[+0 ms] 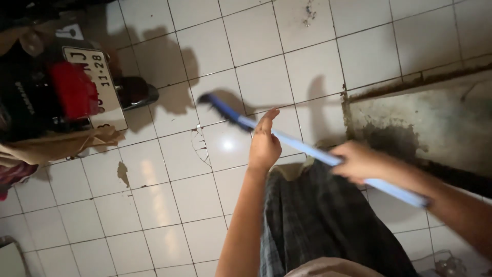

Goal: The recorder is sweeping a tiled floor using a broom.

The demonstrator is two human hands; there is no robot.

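A long blue stick, probably a broom or mop handle point(302, 146), slants from the lower right up to the left over the tiled floor; its dark far end point(207, 98) hovers above the tiles. My right hand point(359, 161) is closed around the handle near its middle and is blurred. Raised with fingers apart, my left hand point(264, 143) is just in front of the handle, at most touching it and not gripping. Below the hands hangs my dark checked garment point(318, 215).
The rear of a parked motorbike point(66, 92) with a white plate and red lamp stands at the upper left, brown cloth draped under it. The white tile floor point(169, 195) is cracked and chipped. A dirty concrete slab point(425, 118) lies at the right.
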